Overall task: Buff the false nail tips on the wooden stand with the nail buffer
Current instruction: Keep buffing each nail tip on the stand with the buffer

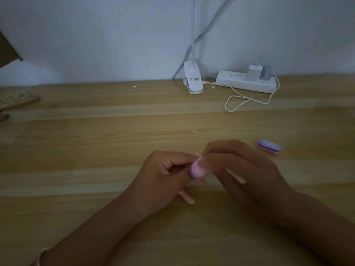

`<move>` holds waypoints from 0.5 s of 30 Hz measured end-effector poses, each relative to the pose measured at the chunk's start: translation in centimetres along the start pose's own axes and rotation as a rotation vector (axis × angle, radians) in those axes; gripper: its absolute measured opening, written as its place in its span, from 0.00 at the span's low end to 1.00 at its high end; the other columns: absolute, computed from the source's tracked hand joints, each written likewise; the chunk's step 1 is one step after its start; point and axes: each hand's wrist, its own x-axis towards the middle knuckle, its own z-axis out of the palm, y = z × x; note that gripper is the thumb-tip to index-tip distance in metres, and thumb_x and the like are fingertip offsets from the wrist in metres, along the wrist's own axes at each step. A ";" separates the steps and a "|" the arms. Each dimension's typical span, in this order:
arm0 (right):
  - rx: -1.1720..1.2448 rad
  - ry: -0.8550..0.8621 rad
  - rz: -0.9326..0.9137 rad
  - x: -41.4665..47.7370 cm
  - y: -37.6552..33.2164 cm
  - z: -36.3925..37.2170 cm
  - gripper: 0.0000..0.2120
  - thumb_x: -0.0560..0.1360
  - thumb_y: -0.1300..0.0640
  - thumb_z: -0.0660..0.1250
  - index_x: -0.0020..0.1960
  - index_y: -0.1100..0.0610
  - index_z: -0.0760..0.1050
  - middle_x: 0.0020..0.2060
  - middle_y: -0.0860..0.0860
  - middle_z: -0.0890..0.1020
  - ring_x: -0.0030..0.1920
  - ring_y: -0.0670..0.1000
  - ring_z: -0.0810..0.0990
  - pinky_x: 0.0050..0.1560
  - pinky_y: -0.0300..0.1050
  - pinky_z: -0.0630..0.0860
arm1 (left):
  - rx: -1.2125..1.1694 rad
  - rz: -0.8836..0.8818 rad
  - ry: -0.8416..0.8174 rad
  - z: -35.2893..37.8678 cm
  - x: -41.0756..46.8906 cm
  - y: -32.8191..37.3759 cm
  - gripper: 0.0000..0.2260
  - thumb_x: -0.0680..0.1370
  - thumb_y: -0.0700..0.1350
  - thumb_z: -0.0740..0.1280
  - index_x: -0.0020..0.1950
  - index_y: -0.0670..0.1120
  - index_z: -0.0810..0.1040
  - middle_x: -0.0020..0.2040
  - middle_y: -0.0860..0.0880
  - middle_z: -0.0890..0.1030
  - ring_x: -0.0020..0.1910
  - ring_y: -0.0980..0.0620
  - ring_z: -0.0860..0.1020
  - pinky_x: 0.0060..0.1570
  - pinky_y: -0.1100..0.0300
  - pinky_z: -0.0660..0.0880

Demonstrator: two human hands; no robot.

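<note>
Two buffers are here. The pink and purple nail buffer [196,170] is up between both hands, near the middle of the tabletop [115,131], likely so it can rub a tip. The right hand [245,169] pinches it. The left hand [163,175] is curled and seems to pinch a small white nail tip [197,153], but it is blurry. The spare buffer [268,147] lies to the right. The wooden stand [21,101] sits far left.

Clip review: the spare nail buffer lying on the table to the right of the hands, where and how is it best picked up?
Probably from above, with the grip pinching across its two long sides at the middle. The spare buffer lies flat on the table, a long oval with its layered edges exposed and nothing touching it. The right hand is nearest.
</note>
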 end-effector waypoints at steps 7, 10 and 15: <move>-0.117 -0.005 0.075 0.2 0.9 -0.9 0.11 0.77 0.67 0.70 0.58 0.61 0.82 0.52 0.52 0.83 0.52 0.45 0.80 0.58 0.29 0.70 | -0.009 -0.011 0.017 0.2 0.0 0.0 0.06 0.76 0.41 0.69 0.48 0.40 0.84 0.39 0.41 0.83 0.41 0.45 0.85 0.28 0.56 0.80; -0.100 -0.069 -0.049 -0.8 -0.2 0.0 0.13 0.80 0.40 0.64 0.53 0.44 0.84 0.50 0.36 0.84 0.51 0.37 0.82 0.52 0.26 0.74 | 0.004 0.002 -0.001 0.0 0.0 0.0 0.05 0.77 0.36 0.68 0.48 0.41 0.84 0.40 0.40 0.84 0.41 0.44 0.84 0.28 0.57 0.80; -0.131 -0.002 0.031 0.1 0.9 -1.0 0.10 0.78 0.67 0.68 0.58 0.61 0.82 0.53 0.54 0.81 0.53 0.47 0.80 0.58 0.34 0.73 | -0.001 -0.017 0.013 0.0 -0.1 0.1 0.10 0.76 0.40 0.65 0.50 0.35 0.82 0.38 0.41 0.83 0.41 0.45 0.84 0.28 0.54 0.81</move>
